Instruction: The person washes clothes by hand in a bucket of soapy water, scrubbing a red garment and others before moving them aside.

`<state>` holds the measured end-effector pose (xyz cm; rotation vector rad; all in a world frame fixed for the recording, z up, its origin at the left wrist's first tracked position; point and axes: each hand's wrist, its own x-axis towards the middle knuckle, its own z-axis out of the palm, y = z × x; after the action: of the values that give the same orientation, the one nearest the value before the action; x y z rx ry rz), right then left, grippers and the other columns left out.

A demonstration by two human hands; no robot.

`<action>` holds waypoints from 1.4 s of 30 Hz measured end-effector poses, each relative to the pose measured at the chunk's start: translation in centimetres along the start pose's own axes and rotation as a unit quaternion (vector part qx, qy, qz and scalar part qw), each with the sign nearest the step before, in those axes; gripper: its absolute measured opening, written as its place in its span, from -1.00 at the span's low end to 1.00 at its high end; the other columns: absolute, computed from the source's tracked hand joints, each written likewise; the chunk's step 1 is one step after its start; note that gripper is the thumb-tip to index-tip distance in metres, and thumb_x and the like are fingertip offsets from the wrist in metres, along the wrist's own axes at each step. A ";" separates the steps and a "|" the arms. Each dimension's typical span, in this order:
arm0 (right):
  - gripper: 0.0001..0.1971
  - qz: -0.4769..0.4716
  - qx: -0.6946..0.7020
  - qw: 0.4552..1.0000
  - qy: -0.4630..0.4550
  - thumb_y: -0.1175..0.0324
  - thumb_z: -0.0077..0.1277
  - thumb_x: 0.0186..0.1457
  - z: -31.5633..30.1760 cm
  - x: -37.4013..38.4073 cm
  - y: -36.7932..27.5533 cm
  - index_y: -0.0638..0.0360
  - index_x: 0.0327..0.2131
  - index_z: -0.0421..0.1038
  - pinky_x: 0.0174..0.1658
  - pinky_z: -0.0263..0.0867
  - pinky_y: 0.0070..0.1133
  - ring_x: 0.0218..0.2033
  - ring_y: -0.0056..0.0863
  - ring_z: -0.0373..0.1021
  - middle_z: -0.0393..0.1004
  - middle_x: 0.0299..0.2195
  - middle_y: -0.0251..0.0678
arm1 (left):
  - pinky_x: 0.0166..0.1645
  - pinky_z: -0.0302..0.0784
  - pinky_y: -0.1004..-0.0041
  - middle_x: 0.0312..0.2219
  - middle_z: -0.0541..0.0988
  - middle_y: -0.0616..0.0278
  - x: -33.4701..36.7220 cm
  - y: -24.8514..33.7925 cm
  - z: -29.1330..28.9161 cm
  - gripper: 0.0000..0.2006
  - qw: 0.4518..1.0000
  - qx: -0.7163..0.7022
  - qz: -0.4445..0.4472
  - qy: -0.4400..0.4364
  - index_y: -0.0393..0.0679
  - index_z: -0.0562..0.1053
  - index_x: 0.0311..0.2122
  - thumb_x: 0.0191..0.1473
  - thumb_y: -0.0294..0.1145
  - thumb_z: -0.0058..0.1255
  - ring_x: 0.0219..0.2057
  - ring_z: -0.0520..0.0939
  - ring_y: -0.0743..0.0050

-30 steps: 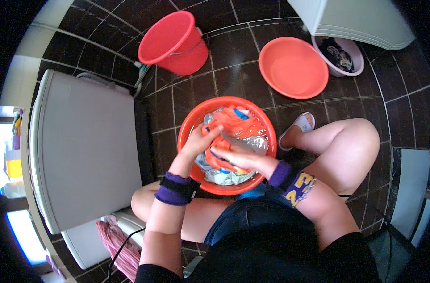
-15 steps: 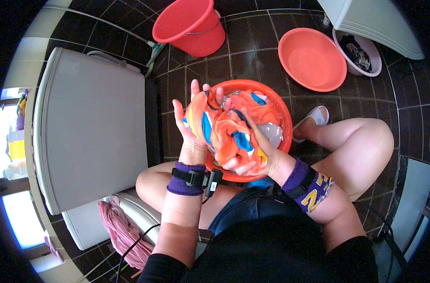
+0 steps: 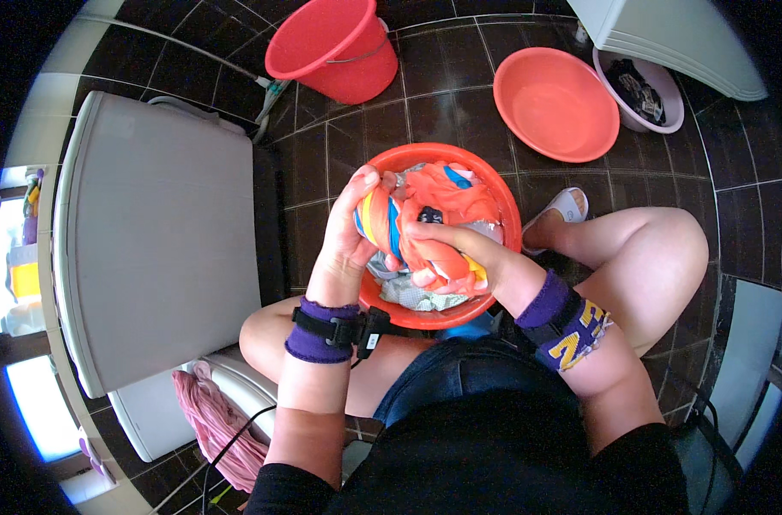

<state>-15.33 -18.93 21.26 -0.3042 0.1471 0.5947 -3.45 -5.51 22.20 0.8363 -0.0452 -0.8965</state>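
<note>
A wet orange garment with blue, yellow and white patches is bunched between my two hands over a red-orange basin. My left hand is closed round its left end, thumb on top. From the right, my right hand grips the other end, its fingers curled beneath the cloth. Part of the orange cloth trails down into the far side of the basin. Below my hands, pale patterned cloth lies in the basin. The undersides of both hands are partly hidden by the garment.
A red bucket stands at the far left and an orange basin at the far right, beside a pale tub of dark cloth. A white appliance is on my left, pink cloth near it.
My left fingers have gone from spread to closed round the garment. The bundle is squeezed narrower, and pale cloth beneath now shows. The whole view has shifted slightly.
</note>
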 end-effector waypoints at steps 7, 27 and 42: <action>-0.69 -0.073 -0.156 0.979 0.106 0.21 0.08 0.04 -0.3 0.0 0.2 0.23 -0.23 0.36 -0.46 0.34 -0.69 -0.49 -0.60 0.40 0.46 -0.42 -0.28 | -0.36 0.45 0.52 -0.50 0.45 0.30 0.8 -0.5 1.2 -0.92 0.976 0.193 -0.022 0.100 -0.14 0.36 -0.43 -0.01 -0.45 0.03 -0.47 0.49 0.52; -0.59 -0.127 -0.580 0.739 0.318 0.03 -0.01 -0.02 -5.8 2.4 4.8 0.18 -0.23 0.42 -0.22 0.32 -0.38 -0.33 -0.18 0.47 0.51 -0.41 -0.06 | -0.16 0.48 0.29 -0.36 0.55 -0.21 2.9 -6.9 -3.6 -0.53 0.734 0.661 0.008 0.159 -0.40 0.41 -0.15 -0.22 -0.36 0.10 -0.24 0.58 -0.04; -0.55 0.139 0.359 0.908 -0.168 -0.08 -0.15 0.12 -1.9 1.3 3.2 0.09 -0.14 0.25 -0.72 0.14 -0.76 -0.63 -0.66 0.27 0.33 -0.33 -0.25 | 0.19 0.06 -0.09 0.13 0.25 0.05 -0.8 -2.1 -3.2 -0.26 0.988 -0.112 -0.030 -0.103 -0.01 0.26 0.13 -0.01 0.35 -0.25 0.13 0.24 -0.05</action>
<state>-16.17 -16.33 18.41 0.5454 0.0672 0.8226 -4.19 -3.66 18.89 0.5365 -0.0970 -1.0217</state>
